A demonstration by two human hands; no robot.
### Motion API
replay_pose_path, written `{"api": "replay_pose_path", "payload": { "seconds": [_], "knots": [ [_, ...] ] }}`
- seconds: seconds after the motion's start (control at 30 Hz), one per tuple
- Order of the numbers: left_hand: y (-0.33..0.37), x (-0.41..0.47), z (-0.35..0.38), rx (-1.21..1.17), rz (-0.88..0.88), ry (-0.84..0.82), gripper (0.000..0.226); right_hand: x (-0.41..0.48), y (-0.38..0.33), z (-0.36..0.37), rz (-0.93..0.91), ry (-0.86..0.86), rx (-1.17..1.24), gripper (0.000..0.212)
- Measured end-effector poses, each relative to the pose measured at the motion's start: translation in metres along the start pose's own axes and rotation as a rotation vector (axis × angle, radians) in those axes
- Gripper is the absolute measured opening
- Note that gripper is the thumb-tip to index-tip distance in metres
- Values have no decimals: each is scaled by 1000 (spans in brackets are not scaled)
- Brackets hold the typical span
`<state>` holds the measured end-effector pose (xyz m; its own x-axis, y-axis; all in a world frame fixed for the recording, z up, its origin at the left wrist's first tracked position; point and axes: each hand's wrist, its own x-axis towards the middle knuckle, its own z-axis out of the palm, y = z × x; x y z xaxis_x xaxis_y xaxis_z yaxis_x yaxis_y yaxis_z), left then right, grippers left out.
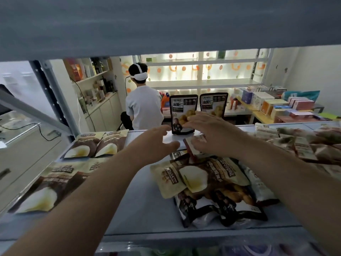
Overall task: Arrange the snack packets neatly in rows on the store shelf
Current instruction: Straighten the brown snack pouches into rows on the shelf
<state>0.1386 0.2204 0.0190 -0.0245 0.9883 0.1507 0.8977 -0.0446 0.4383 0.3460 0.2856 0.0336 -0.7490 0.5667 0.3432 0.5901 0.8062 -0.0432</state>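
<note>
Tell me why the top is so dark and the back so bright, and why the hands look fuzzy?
Head view: the shelf above is shaded underneath; the lit curtains behind glare white; the left hand, right hand and the packets at the far right are smeared by blur; the wide lens bends straight shelf edges.

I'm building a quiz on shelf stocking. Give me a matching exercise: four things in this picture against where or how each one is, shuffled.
Things:
1. left black stand-up pouch
2. brown-and-cream plastic packets
3. mixed heap of snack packets
4. left hand

Places or states:
A. piled at the shelf's front centre
B. standing upright at the shelf's back
C. open, holding nothing
D. lying flat on the left

Pairs: 1-B, 2-D, 3-A, 4-C.
</note>
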Motion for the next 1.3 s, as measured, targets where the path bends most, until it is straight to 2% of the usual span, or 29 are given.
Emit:
{"api": "replay_pose_path", "payload": {
  "seconds": [0.1, 0.17, 0.27, 0.33, 0.4, 0.53, 0.63, 0.7, 0.77, 0.9, 1.07, 1.2, 1.3],
  "knots": [
    [-2, -11, 3, 29, -51, -141, 65, -21, -10, 5, -38, -78, 11, 40],
    [-4, -20, 7, 80, -69, -179, 71, -38, -16, 9, -18, -95, -25, 36],
    [-14, -35, 14, 131, -155, -191, 82, -63, -18, 12, 58, -143, -66, 42],
    [-20, -44, 19, 46, -256, -183, 86, -78, -14, 15, 72, -221, -69, 56],
    [-20, -53, 26, -120, -335, -153, 85, -87, -10, 16, 62, -277, -54, 71],
    [-7, -72, 44, -288, -388, -38, 79, -93, -7, 13, 14, -373, -50, 80],
    [0, -84, 58, -376, -423, 107, 61, -95, -2, 11, 1, -464, 24, 88],
    [4, -89, 65, -461, -436, 181, 41, -97, -1, 14, -22, -381, 50, 83],
    [12, -94, 69, -519, -445, 221, 31, -100, -3, 18, -51, -263, 30, 75],
    [32, -103, 73, -739, -475, 363, 31, -109, -7, 23, -83, -149, 9, 67],
    [43, -116, 60, -1033, -514, 496, 30, -117, -8, 20, -163, -33, 127, 55],
    [33, -130, 40, -1069, -525, 584, 26, -124, -17, 17, -214, 67, 236, 47],
    [21, -136, 18, -1070, -551, 675, 20, -120, -28, 10, -189, 120, 383, 30]
  ]
}}
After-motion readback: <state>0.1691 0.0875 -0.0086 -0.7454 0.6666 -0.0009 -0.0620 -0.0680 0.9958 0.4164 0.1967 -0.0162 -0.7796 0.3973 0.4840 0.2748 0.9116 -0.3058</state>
